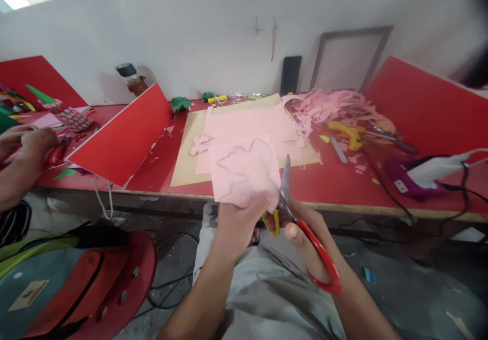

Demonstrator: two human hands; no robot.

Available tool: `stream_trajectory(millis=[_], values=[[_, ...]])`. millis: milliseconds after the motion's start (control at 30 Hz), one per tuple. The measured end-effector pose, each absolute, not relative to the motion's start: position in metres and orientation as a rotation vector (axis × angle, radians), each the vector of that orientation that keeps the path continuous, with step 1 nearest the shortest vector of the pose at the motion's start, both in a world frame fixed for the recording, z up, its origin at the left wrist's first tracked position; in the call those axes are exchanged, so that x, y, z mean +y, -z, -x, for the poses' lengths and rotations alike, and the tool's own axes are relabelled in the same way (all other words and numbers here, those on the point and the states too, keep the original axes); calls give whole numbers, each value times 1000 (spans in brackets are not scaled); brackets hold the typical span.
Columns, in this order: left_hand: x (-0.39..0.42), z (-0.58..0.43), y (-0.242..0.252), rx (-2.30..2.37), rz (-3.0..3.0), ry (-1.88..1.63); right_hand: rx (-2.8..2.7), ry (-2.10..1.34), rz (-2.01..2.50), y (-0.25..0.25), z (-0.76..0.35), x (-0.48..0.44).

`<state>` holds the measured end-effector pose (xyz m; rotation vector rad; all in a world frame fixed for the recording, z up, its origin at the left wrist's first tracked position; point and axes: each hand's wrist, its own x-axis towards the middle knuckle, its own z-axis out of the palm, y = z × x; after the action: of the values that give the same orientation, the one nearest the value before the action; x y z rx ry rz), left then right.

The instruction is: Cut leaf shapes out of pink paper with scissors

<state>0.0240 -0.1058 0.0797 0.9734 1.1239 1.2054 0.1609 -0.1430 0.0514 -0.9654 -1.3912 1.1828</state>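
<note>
My left hand grips the lower edge of a pink paper square that carries a pencil-drawn, wavy outline. On the right, my right hand holds scissors with red and yellow handles. Their metal blades point up beside the paper's right edge, near its lower corner. Behind the held square, larger pink sheets lie on a tan board. A cut-out pink shape rests at the left of those sheets.
Pink paper strips are heaped at the back right, near a yellow glue gun. A purple power strip sits farther right. Red panels stand on both sides. Another person's hands are at the left.
</note>
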Motion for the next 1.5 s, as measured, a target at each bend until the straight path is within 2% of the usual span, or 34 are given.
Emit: stream_trajectory(millis=[1133, 1500], values=[[-102, -10, -68, 1093, -931, -1165, -1393, -1398, 934, -49, -185, -142], [-102, -7, -65, 1076, -926, -1156, -1418, -1363, 1004, -51, -186, -145]])
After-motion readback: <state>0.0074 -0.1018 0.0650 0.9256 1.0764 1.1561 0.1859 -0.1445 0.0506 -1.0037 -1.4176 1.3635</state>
